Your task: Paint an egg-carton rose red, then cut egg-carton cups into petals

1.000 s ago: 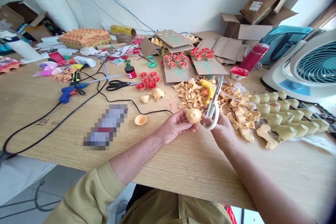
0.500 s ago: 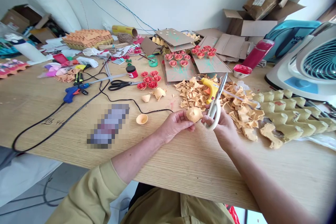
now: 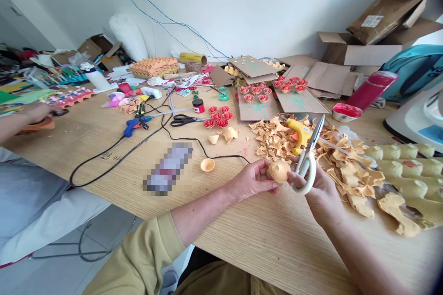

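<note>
Between the fingers of my left hand [image 3: 254, 179] is a small tan egg-carton cup [image 3: 278, 171], its rounded end facing me. My right hand [image 3: 320, 193] grips white-handled scissors [image 3: 307, 170], blades pointing up and away, with its fingers close beside the cup. Left of my hands a trimmed cup [image 3: 207, 165] lies on the table, hollow side up. Farther back are a cone-shaped piece [image 3: 213, 139] and a jagged carton piece [image 3: 230, 134]. Beyond the scissors lies a heap of tan carton scraps [image 3: 273, 138], with a yellow glue gun [image 3: 298, 136] on it.
Red paper roses [image 3: 218, 116] sit behind the loose cups, near black scissors [image 3: 188, 120] and a red paint jar [image 3: 198, 106]. A blue glue gun [image 3: 133, 126] trails a black cord. Egg trays [image 3: 404, 166] stand right. Another person's arm [image 3: 24, 117] reaches in at left.
The view has swung to the left, so everything sits farther right in the picture and another person's arm has come into sight. Both hands keep their holds on the cup and scissors.
</note>
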### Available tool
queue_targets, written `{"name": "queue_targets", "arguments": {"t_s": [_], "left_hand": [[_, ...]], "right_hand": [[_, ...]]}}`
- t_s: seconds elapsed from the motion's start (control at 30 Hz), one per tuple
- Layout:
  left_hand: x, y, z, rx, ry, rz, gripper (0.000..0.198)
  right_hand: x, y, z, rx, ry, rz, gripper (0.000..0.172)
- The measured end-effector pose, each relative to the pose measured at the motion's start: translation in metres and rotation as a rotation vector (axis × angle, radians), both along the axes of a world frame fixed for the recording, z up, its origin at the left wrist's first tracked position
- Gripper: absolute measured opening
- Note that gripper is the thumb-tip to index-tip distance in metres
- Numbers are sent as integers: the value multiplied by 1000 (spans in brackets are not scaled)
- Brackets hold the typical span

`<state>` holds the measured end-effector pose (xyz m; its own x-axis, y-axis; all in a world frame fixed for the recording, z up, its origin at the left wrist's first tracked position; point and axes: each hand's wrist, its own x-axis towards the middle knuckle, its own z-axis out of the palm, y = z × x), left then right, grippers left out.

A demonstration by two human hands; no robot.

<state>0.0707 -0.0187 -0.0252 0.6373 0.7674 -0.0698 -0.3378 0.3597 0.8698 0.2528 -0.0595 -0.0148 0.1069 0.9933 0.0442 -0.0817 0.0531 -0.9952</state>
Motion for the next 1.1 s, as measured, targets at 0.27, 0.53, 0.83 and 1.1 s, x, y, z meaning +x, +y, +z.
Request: {"name": "queue_targets", "arguments": {"t_s": [0.27, 0.53, 0.83, 1.1], "left_hand": [[-6, 3, 0, -18, 26, -104, 59], [-6, 7, -7, -29, 104, -109, 55], [-7, 6, -1, 72, 146, -121, 54], [-6, 5, 0, 147, 80, -108, 56]], "right_hand": [[12, -1, -7, 9, -315, 198, 48], [17, -2, -15, 45, -447, 162, 45], [7, -4, -8, 60, -346, 116, 54], [6, -6, -8, -14, -230, 63, 48]]}}
